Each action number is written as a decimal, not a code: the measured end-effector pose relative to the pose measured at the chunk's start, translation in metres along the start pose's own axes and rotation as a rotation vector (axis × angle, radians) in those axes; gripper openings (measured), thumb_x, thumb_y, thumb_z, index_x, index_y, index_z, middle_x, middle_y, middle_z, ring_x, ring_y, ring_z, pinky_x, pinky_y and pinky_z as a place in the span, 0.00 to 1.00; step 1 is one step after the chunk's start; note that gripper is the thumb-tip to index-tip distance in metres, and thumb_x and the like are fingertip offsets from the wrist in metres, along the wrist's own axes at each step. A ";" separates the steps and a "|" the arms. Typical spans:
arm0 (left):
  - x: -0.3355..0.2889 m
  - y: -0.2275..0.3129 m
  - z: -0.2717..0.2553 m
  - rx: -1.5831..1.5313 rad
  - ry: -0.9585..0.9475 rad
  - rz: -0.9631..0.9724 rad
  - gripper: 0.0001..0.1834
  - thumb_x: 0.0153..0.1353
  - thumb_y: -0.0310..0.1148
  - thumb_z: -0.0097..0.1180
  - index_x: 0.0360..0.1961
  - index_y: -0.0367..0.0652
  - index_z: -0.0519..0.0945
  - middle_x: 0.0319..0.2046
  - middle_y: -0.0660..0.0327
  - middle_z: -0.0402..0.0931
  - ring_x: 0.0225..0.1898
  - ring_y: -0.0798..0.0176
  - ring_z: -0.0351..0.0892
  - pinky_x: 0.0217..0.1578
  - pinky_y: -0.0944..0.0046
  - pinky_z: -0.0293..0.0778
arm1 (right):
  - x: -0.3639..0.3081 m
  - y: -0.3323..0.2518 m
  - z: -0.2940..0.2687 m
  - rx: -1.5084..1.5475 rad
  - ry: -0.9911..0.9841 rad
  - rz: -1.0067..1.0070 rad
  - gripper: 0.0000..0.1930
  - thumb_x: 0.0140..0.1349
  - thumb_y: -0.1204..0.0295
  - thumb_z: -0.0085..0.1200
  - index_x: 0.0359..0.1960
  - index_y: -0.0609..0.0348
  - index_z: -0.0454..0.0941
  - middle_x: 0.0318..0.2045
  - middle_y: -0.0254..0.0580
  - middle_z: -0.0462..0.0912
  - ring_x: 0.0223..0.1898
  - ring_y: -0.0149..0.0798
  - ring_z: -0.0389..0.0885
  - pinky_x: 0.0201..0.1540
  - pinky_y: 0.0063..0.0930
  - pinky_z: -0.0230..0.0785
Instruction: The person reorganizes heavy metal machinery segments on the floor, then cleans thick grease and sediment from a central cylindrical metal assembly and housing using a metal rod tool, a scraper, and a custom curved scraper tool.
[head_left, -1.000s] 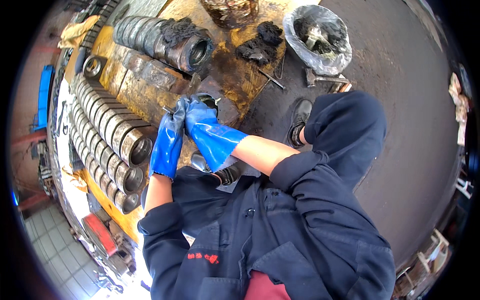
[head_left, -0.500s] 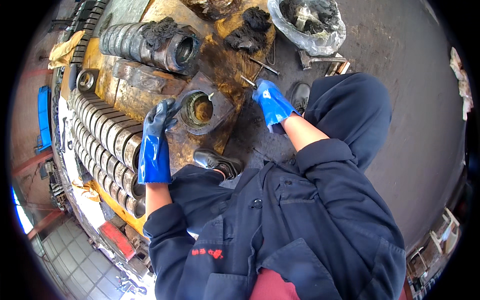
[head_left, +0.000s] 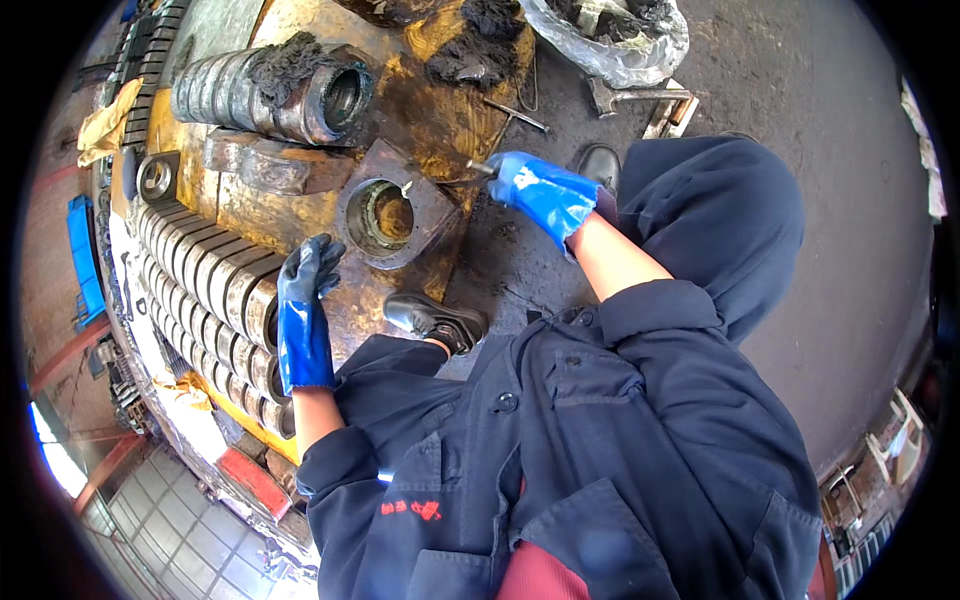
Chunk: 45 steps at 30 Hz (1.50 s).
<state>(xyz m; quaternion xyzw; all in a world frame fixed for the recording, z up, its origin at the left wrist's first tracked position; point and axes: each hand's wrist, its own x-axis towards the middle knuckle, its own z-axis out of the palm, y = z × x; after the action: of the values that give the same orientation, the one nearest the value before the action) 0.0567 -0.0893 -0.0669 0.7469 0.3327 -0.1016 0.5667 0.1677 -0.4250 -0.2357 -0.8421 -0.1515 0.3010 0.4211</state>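
Note:
My right hand [head_left: 530, 188], in a blue rubber glove, is closed around a short metal rod [head_left: 481, 168]. The rod's bare end points left toward a greasy square metal block with a round bore [head_left: 345, 222], which lies on the oily board [head_left: 330, 318]. Dark residue lines the bore, and a small pale bit sits at its upper rim. My left hand [head_left: 310, 270], gloved alike, hovers just left of the block without touching it. Its fingers are loosely bent and apart, holding nothing.
Several metal rings [head_left: 225, 275] stand in rows at left. Behind the block lie a ribbed cylinder [head_left: 240, 98] with a dark rag [head_left: 285, 70] and a curved metal piece [head_left: 275, 165]. A T-shaped bar [head_left: 520, 116], a hammer [head_left: 630, 95] and a plastic-lined bin [head_left: 640, 62] are at far right.
My left hand has drawn back from the block's side, toward me. My right hand has swung left with the rod, closer to the block. The whole view has shifted slightly.

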 end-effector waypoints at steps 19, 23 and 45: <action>0.016 0.004 -0.001 0.085 -0.063 -0.044 0.32 0.67 0.54 0.52 0.61 0.37 0.72 0.49 0.53 0.82 0.46 0.62 0.83 0.36 0.68 0.75 | 0.032 0.001 0.049 0.159 0.067 0.273 0.11 0.57 0.68 0.55 0.41 0.54 0.80 0.29 0.49 0.83 0.32 0.49 0.83 0.35 0.42 0.73; 0.022 0.000 -0.009 0.076 -0.047 -0.037 0.31 0.67 0.53 0.52 0.60 0.38 0.72 0.48 0.53 0.82 0.45 0.62 0.84 0.35 0.68 0.75 | 0.036 -0.009 0.048 0.254 0.115 0.311 0.10 0.59 0.68 0.57 0.41 0.55 0.80 0.23 0.42 0.81 0.26 0.36 0.79 0.30 0.35 0.72; -0.002 0.031 0.001 0.077 -0.011 0.036 0.34 0.67 0.54 0.52 0.60 0.33 0.71 0.45 0.53 0.83 0.48 0.61 0.83 0.38 0.70 0.74 | 0.048 -0.076 0.029 -0.104 0.089 0.152 0.17 0.55 0.68 0.54 0.48 0.49 0.80 0.40 0.51 0.84 0.43 0.55 0.83 0.45 0.45 0.75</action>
<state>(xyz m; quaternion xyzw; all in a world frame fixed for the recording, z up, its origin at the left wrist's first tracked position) 0.0739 -0.0948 -0.0420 0.7733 0.3118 -0.1082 0.5413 0.1865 -0.3375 -0.2068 -0.8844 -0.0837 0.2862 0.3590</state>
